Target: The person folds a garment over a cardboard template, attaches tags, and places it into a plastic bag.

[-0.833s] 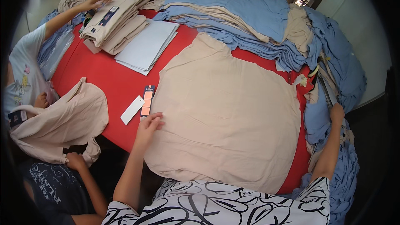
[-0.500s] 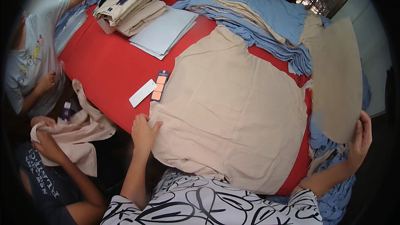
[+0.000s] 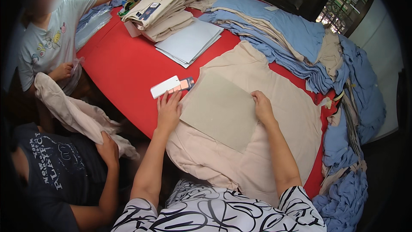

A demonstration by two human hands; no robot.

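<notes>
A beige shirt [image 3: 287, 124] lies spread across the red table in front of me. Over its left half is a stiff grey-beige cardboard sheet [image 3: 219, 109], tilted a little. My right hand [image 3: 262, 108] pinches the sheet's right corner between thumb and fingers. At the sheet's left corner rests my left hand [image 3: 169, 111], its fingers stretched out and apart. Its fingertips reach the dark hang tag with peach panels [image 3: 178, 87]. A white blank tag [image 3: 165, 87] lies beside that one, partly overlapping it.
Folded beige garments [image 3: 161, 13] and white sheets [image 3: 189, 43] are stacked farther back on the red table [image 3: 116, 64]. Blue and beige garments [image 3: 274, 21] heap along the far and right edges. One co-worker [image 3: 51, 38] touches the stack; another [image 3: 64, 159] holds a beige garment [image 3: 75, 107].
The cardboard sheet has come from the right side onto the shirt with my right hand. My left hand has moved up to the tags, which now lie turned. The view has shifted.
</notes>
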